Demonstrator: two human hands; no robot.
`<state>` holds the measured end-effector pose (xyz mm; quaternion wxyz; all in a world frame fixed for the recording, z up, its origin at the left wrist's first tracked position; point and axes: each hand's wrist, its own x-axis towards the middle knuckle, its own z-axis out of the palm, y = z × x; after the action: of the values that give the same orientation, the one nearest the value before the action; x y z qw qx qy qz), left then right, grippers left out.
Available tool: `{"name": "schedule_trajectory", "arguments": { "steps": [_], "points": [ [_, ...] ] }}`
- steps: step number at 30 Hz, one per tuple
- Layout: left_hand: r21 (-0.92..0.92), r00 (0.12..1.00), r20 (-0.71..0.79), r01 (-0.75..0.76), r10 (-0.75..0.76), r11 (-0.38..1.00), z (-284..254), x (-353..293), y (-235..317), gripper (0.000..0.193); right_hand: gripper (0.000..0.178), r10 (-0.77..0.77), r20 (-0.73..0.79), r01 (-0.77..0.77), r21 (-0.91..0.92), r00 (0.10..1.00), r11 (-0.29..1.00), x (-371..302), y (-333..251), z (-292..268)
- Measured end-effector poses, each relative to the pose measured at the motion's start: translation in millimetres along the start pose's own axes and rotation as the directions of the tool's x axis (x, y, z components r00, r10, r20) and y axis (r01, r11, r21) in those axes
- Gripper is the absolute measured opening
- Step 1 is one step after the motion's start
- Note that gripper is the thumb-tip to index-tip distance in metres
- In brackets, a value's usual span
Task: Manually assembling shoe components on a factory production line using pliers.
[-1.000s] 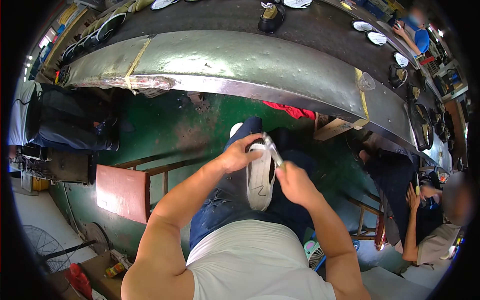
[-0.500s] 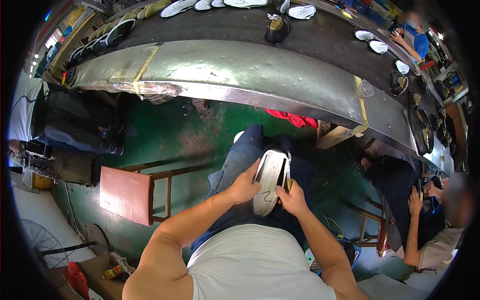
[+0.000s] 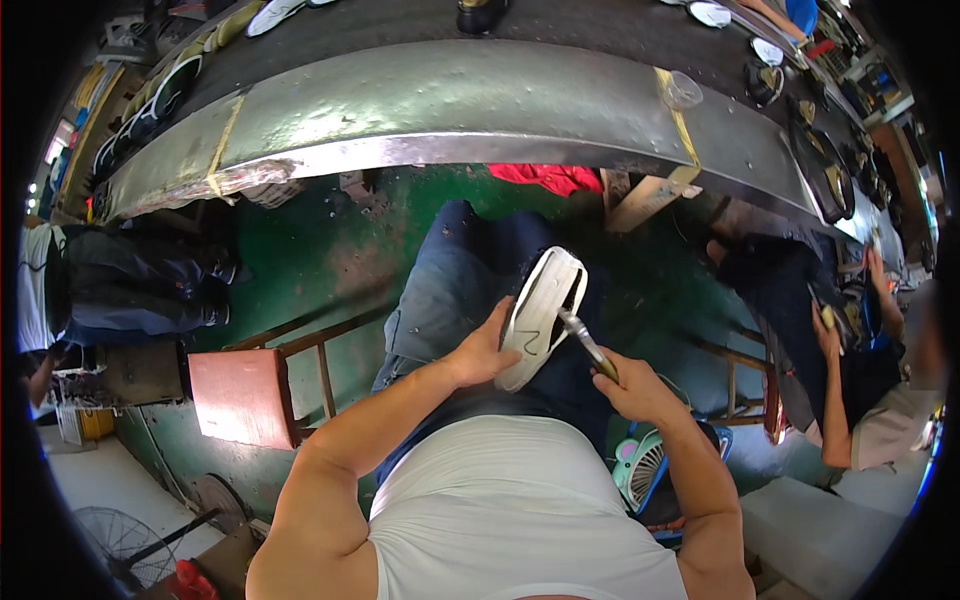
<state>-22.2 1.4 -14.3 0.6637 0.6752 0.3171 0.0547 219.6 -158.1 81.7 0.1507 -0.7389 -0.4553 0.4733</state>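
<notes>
Over my lap, a shoe (image 3: 540, 320) lies sole side up, its pale bottom toward me with a dark pen mark and a raised rim around it. My left hand (image 3: 487, 350) grips it along its left side, thumb across the bottom. Wrapped in my right hand (image 3: 635, 385) is a hand tool (image 3: 590, 345) with a shiny metal end and a yellowish-brown handle. The metal end reaches the right edge of the shoe; whether it touches cannot be told. Its exact kind is unclear.
Ahead runs a metal-edged bench (image 3: 420, 95) with a dark belt carrying shoes (image 3: 483, 14). A reddish stool (image 3: 240, 397) stands left. A small green fan (image 3: 640, 470) is beside my right hip. A seated co-worker (image 3: 870, 420) is at right, another person (image 3: 130, 285) at left.
My right hand has drawn back from the shoe toward the lower right, showing more of the tool. The shoe has tilted further to the right. The view has shifted.
</notes>
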Motion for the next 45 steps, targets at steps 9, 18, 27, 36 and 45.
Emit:
{"name": "schedule_trajectory", "arguments": {
  "steps": [9,18,27,36,45],
  "points": [
    [-0.505,0.986,0.164,0.098,-0.016,0.857,0,-4,27,0.099,0.051,-0.234,0.159,0.283,-0.584,0.959,0.761,14,-60,-19],
    [-0.742,0.974,0.210,0.213,-0.082,0.635,-8,-3,34,0.096,0.038,-0.557,0.099,0.526,-0.498,0.825,0.690,34,-42,-17],
    [-0.766,0.867,-0.162,0.191,-0.472,0.614,13,21,25,0.070,0.032,-0.304,0.176,0.342,-0.258,0.936,0.904,52,-30,28],
    [0.095,0.852,-0.518,0.146,-0.076,0.985,8,29,3,0.050,0.052,-0.347,0.023,0.334,-0.343,0.938,0.878,54,-30,11],
    [0.590,0.957,-0.160,-0.106,0.244,0.801,6,22,17,0.052,0.028,-0.230,-0.241,0.162,-0.270,0.943,0.949,65,6,24]
  ]
}}
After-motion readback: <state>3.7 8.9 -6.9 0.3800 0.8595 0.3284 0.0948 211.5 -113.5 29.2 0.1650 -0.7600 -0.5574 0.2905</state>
